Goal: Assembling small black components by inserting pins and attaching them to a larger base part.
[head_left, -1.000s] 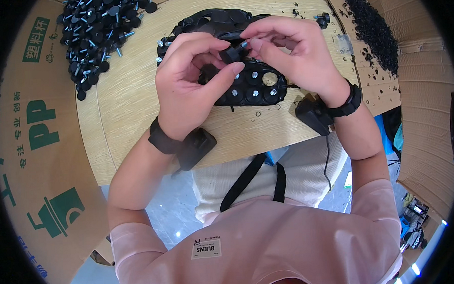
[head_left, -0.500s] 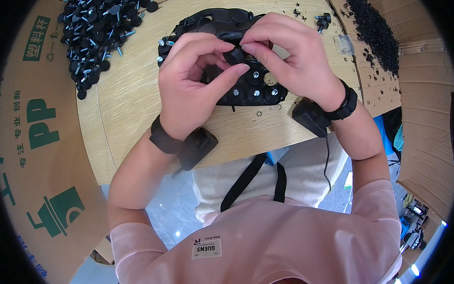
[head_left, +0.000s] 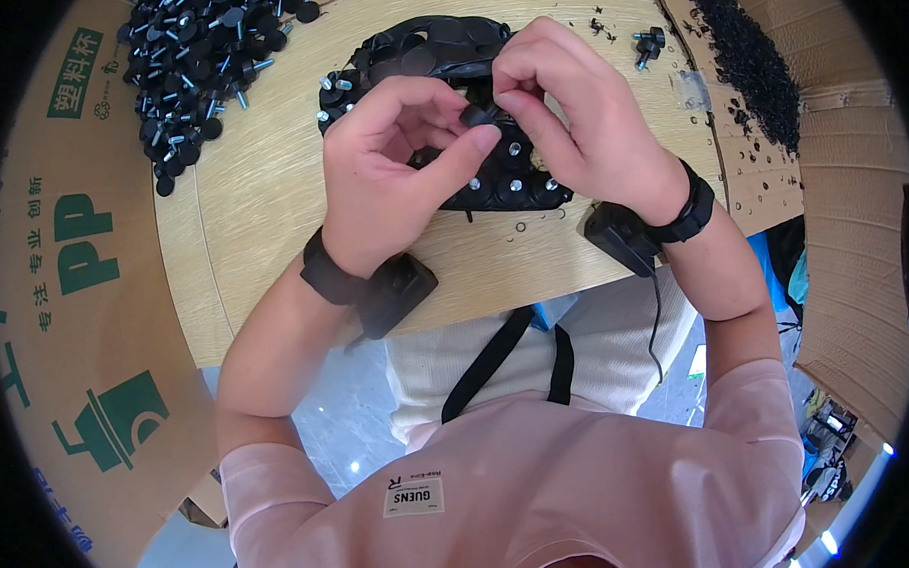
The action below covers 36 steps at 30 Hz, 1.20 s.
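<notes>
My table [head_left: 261, 191] is pale wood-grain board, its near edge bending past my lap, with a tall cardboard wall [head_left: 131, 325] on the left, printed in green, and ribbed cardboard [head_left: 858, 230] on the right. Below the near edge shows a glossy grey floor [head_left: 344, 428].

My left hand [head_left: 395, 151] holds a black knob [head_left: 476, 115] between thumb and fingertips, inward from the table's far edge and over a lumpy black tray [head_left: 446, 44]. My right hand [head_left: 594, 124] has its thumb and forefinger drawn narrow just beside the knob; I cannot tell whether they close on anything.

The knob is a squat, matt disc. The tray looks smooth and shiny, with rounded forms; bright metal screw ends [head_left: 515, 150] stand up from it. At the table's far left corner lies a heap of black knobs [head_left: 192, 73] with silvery threaded shanks; a few loose knobs [head_left: 649, 45] sit near the right edge. Beyond that edge, a dark pile [head_left: 747, 63] of tiny black bits spreads over cardboard, and thin small rings [head_left: 521, 228] dot the wood near the tray.

My fingers cover the tray's middle, and the knob's shank is hard to make out. The heap is cut off at the top, and the bits in the dark pile are too small to tell apart
</notes>
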Tool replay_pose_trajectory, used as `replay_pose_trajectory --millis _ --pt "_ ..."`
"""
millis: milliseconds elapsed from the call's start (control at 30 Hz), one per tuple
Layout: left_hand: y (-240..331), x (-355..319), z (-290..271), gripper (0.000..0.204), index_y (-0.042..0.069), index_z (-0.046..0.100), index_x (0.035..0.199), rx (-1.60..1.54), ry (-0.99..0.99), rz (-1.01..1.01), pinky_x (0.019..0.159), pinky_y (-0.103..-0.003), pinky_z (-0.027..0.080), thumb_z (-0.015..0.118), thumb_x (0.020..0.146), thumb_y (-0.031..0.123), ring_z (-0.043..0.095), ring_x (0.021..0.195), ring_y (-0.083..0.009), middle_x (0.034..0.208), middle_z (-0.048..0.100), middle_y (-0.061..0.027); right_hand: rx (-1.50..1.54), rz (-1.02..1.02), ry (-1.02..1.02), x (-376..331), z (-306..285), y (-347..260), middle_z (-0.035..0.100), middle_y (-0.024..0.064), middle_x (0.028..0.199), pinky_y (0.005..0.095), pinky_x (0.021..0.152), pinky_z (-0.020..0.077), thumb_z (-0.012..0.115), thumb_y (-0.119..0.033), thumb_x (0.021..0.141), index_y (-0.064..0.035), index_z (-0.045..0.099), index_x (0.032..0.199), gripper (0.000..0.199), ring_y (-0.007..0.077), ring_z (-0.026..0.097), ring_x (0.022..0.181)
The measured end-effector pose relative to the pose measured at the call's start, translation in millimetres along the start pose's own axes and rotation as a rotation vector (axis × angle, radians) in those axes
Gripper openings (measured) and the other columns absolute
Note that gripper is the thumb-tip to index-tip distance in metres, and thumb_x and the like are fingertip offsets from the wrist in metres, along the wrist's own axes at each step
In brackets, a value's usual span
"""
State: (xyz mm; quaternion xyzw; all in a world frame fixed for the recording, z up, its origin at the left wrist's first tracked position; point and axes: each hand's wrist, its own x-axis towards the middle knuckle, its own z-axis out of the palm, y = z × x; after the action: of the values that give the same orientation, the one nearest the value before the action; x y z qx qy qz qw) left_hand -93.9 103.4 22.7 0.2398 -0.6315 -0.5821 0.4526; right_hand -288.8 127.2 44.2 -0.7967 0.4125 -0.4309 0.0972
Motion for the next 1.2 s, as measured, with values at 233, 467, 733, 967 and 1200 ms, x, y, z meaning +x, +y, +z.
replay_pose_trajectory --millis 233,467,733,967,1200 --pt "2 2 5 0.025 -0.003 0.061 0.111 -0.061 0.076 0.047 0.07 -0.022 0.053 0.065 0.086 -0.003 0.062 0.077 -0.0103 0.09 0.061 -0.0044 0.175 0.045 -0.005 0 -1 3 0.052 0.0108 0.086 0.0334 0.068 0.0446 0.057 -0.007 0.09 -0.0039 0.055 0.093 0.005 0.0287 0.054 0.076" --pt "8 1 -1 0.019 -0.004 0.061 0.11 0.043 0.008 -0.015 0.067 -0.024 0.052 0.055 0.095 0.006 0.065 0.075 -0.0137 0.096 0.063 -0.0089 0.209 0.044 -0.003 0 -2 5 0.052 0.0102 0.086 0.0326 0.07 0.0443 0.055 -0.009 0.092 -0.0035 0.054 0.094 0.006 0.0274 0.054 0.077" --pt "2 0 -3 0.019 -0.004 0.06 0.11 -0.103 0.015 0.009 0.072 -0.025 0.054 0.054 0.093 0.001 0.065 0.082 -0.0153 0.101 0.061 -0.0098 0.237 0.2 0.111 -1 -3 10 0.055 0.0082 0.081 0.029 0.065 0.0448 0.057 -0.009 0.09 -0.0016 0.057 0.093 0.008 0.0194 0.055 0.071" --pt "-7 4 -6 0.029 -0.006 0.058 0.112 0.069 -0.018 0.22 0.084 -0.032 0.054 0.057 0.084 -0.013 0.062 0.099 -0.0213 0.118 0.051 -0.0113 0.344 0.332 0.009 -3 -5 14 0.062 0.0018 0.075 0.0214 0.062 0.0468 0.063 -0.008 0.086 -0.0011 0.063 0.095 0.012 0.0073 0.057 0.067" --pt "-8 7 -8 0.03 -0.004 0.059 0.11 0.171 -0.036 0.295 0.092 -0.032 0.05 0.061 0.082 -0.014 0.059 0.107 -0.0221 0.12 0.05 -0.0117 -0.142 0.234 0.562 13 -15 23 0.047 0.0039 0.1 0.0206 0.063 0.0503 0.057 0.014 0.074 -0.0043 0.051 0.098 0.03 0.0096 0.055 0.083"
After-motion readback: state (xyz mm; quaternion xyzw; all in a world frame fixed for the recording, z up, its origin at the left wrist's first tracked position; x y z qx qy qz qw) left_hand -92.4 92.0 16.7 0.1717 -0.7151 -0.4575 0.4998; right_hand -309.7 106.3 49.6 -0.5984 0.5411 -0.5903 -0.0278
